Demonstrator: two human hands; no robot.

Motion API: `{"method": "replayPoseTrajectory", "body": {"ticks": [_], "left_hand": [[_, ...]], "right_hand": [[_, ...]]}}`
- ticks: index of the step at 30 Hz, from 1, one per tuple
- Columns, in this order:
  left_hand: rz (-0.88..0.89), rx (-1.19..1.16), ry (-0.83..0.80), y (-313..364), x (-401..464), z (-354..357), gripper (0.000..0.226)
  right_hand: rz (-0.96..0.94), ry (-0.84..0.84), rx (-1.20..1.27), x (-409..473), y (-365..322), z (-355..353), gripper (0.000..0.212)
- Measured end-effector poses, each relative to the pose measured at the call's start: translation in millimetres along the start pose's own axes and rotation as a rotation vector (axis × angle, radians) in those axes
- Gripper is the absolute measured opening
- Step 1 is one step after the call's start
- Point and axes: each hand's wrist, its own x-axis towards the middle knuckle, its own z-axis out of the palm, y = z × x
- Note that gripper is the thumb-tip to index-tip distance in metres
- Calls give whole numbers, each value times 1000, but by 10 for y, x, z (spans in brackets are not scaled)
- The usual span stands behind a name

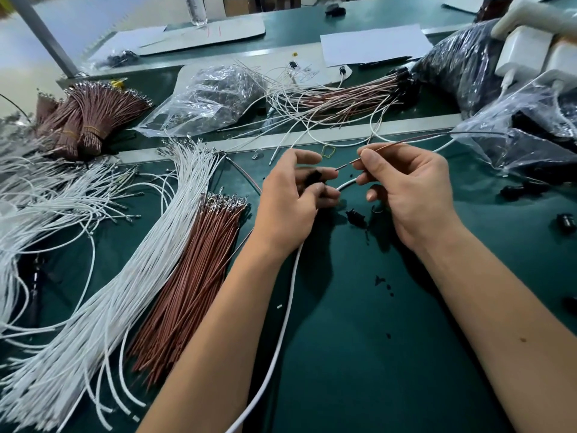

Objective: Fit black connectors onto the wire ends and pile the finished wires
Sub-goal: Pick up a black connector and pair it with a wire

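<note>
Here, a black connector (314,177) sits pinched in the curled fingers of the left hand (292,198), and the bare tip of a brown wire (406,141) points at it from just beside, not yet inserted. The right hand (409,189) pinches that brown wire between thumb and forefinger close to its tip; the rest of the wire trails away up and to the right of the grip. A white wire (282,323) curves out from between the two hands and runs down toward the viewer; whether it is already seated in the connector cannot be told.

Beyond the hands, farther from the viewer, lies a pile of finished wires (349,95) with black ends. Much appears left to do: to the left of the grip lie a thick bundle of loose white wires (131,276) and a bundle of brown wires (193,276). Spare black connectors (356,217) lie just below and to the right of the hands.

Everything rests on a dark green workbench mat (406,339), with clear plastic bags (206,98) behind, in a cluttered workshop
</note>
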Motion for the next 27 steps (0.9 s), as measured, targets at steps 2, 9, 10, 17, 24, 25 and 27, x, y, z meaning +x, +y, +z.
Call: {"method": "replayPoseTrajectory", "body": {"ticks": [2, 9, 10, 17, 24, 25, 27], "left_hand": [[14, -4, 17, -15, 10, -5, 20], [-11, -15, 47, -19, 17, -17, 26], [-10, -30, 46, -11, 16, -16, 28], [-23, -77, 127, 25, 6, -35, 41], [11, -175, 138, 0, 14, -29, 19], [14, -177, 131, 2, 14, -28, 16], [8, -193, 110, 12, 14, -27, 11]], "right_hand": [[-3, 7, -2, 4, 11, 2, 3], [-10, 3, -4, 7, 40, 17, 3], [-9, 6, 3, 10, 39, 17, 3], [25, 6, 53, 1, 23, 23, 3], [45, 25, 75, -10, -18, 11, 2], [44, 22, 71, -13, -21, 14, 2], [41, 17, 66, -17, -26, 18, 2]]}}
